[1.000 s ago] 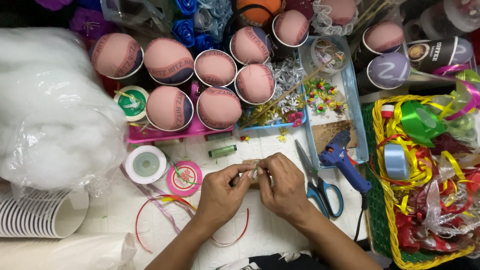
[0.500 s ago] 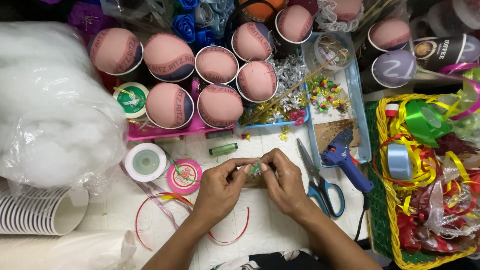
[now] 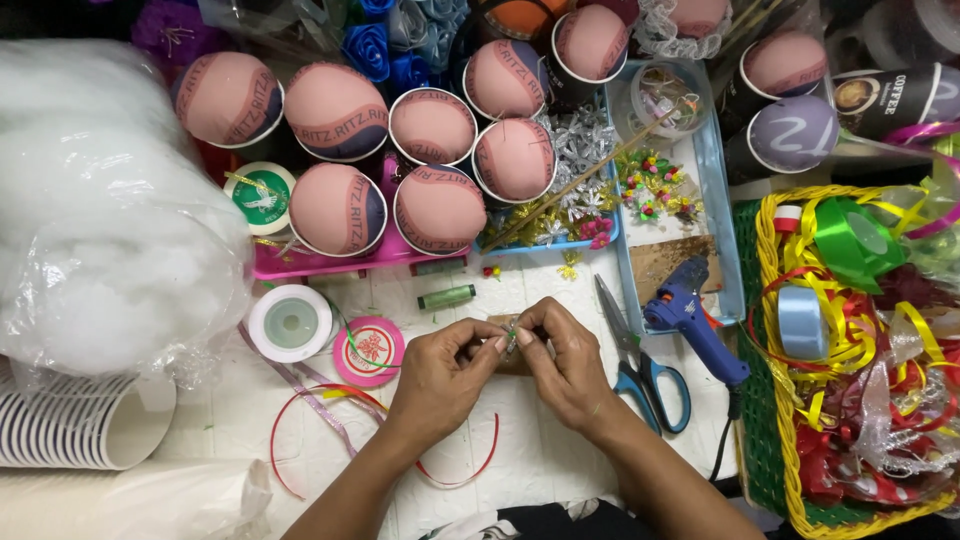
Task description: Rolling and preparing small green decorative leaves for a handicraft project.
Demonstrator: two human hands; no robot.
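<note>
Both hands meet at the middle of the frame, low over the white bench [image 3: 560, 470]. The left hand [image 3: 440, 375] and the right hand [image 3: 570, 360] each pinch a tiny green-and-silver trinket [image 3: 511, 338] between thumb and forefinger, grips clenched on it, wrists bent inward. It looks like fine twisting or binding; the next move likely needs steady fingertips. Scissors [image 3: 640, 370] lie just to the right.

Your left hand [image 3: 440, 375] and right hand [image 3: 572, 362] are bare, no gloves or rings; your forearms show no sleeves.
</note>
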